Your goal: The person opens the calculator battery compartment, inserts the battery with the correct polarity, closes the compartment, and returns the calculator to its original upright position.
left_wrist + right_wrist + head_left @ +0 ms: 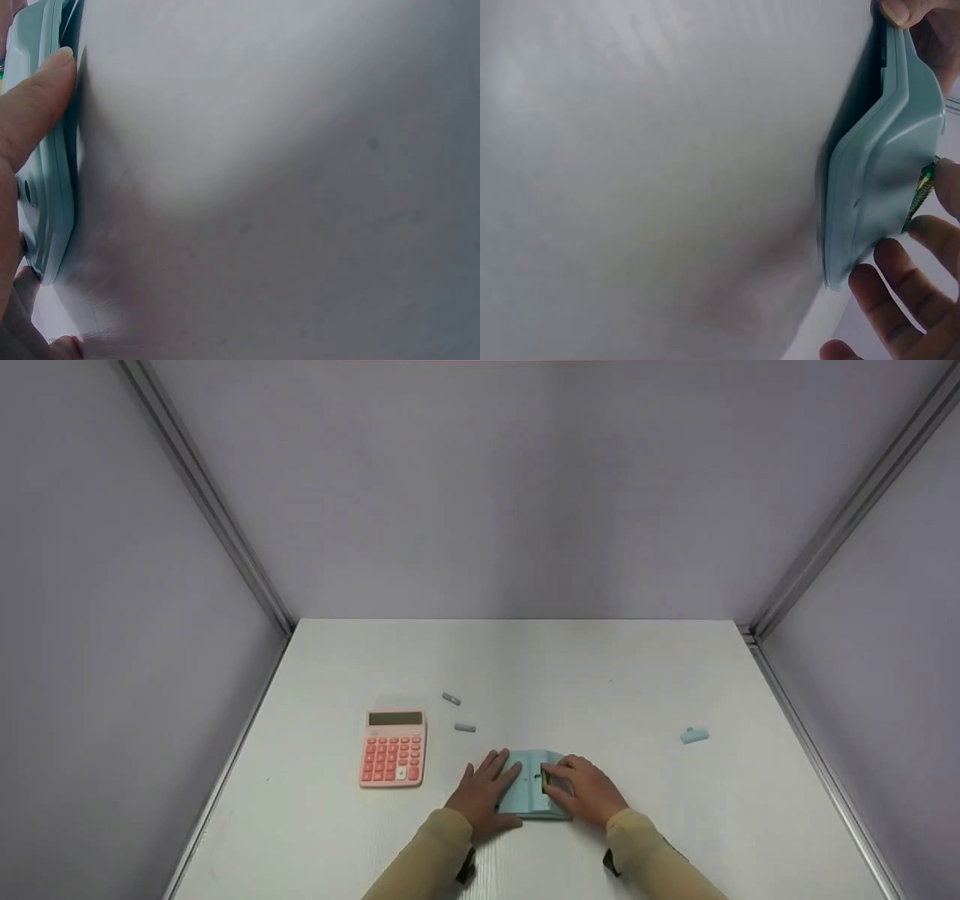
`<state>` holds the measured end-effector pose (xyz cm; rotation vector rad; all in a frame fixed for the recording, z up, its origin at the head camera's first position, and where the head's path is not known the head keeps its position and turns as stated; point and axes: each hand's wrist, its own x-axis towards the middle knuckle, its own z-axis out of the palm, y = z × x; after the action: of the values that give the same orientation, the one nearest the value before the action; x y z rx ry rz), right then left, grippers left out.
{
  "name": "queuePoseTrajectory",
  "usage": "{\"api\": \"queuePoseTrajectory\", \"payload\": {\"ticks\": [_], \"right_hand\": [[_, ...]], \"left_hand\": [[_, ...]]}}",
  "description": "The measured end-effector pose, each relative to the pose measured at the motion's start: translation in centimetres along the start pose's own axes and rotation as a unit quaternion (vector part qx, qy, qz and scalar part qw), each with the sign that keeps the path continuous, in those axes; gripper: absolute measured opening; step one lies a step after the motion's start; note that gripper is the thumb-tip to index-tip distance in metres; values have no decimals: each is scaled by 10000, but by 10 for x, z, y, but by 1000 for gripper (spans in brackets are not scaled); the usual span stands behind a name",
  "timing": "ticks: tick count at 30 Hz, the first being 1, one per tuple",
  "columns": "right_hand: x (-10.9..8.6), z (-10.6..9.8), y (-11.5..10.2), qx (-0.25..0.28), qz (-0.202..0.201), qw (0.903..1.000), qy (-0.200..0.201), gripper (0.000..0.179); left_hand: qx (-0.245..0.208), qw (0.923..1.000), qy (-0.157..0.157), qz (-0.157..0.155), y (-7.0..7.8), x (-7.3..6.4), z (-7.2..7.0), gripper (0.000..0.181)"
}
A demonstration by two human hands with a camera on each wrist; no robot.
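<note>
Presently I log a white table (pixel 600 682) | pink calculator (pixel 392 750), left side | pale-blue case (pixel 523 797), near centre | left hand (pixel 475 801), spread, resting on case | right hand (pixel 591 791), narrow thumb-and-finger pinch | blue cover (pixel 694 735), right side | two grey cylinders (pixel 465 727) | green battery (pixel 922 190), pinched at case.

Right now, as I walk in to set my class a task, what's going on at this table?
A person's left grip rests spread on a light-blue device, while the right grip pinches a green-and-yellow battery at a slot in it. Whether the battery is going in or coming out, I can't tell. Two small grey cylinders and a pink calculator lie to the left on the white table; a small light-blue piece lies off to the right.
</note>
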<state>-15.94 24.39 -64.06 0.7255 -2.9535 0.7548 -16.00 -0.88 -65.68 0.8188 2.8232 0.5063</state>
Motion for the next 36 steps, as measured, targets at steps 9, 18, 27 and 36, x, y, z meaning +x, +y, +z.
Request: {"api": "queuePoseTrajectory", "payload": {"ticks": [9,18,27,36], "right_hand": [[1,-2,0,65,73,9999,-36,49],[2,-3,-1,294,51,9994,-167,49],[2,-2,-3,136,-91,9999,23,38],[2,-1,-5,-56,-361,9993,-27,23]], "left_hand": [[-101,9999,-70,-117,-3,2,5,97],[-15,10000,-41,-76,-5,3,9,96],[-50,9998,-118,-167,-4,2,8,97],[-80,9998,-140,-136,-6,4,9,97]]}}
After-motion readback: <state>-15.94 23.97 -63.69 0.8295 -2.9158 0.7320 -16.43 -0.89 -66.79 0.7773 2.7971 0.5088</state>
